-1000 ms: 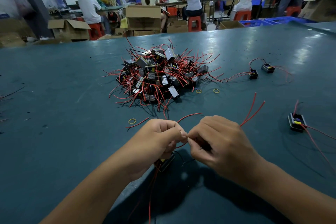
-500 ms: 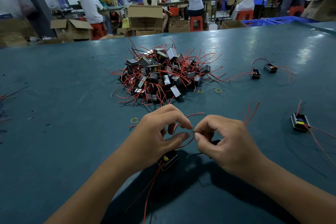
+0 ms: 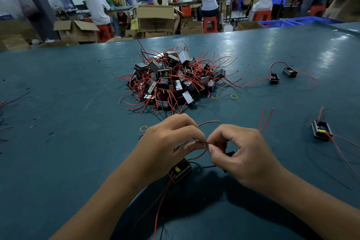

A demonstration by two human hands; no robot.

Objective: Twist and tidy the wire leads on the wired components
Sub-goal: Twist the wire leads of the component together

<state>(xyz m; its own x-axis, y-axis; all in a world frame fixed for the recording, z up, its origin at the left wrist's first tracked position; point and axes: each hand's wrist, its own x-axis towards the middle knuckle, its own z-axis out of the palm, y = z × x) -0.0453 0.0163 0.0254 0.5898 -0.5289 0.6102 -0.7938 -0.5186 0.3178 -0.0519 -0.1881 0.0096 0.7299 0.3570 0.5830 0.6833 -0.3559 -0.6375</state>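
Two hands meet above the teal worktop (image 3: 58,142): the left hand (image 3: 167,142) and right hand (image 3: 241,154) each pinch the thin red wire lead (image 3: 196,155) of the small black boxed component (image 3: 180,171) below them, probably for twisting.

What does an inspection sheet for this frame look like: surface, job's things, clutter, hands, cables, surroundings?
Surface: teal table, scuffed, glare at far right.
Job's things: pile of wired components at centre; held component below the hands; three single components at right, nearest.
Clutter: yellow rubber bands, one by the left hand, two near the pile.
Hands: left hand and right hand pinch one red lead where the fingers meet.
Cables: red leads trail toward the viewer; stray wires at the left edge.
Surroundings: seated workers, cardboard boxes, red stools, blue crates.
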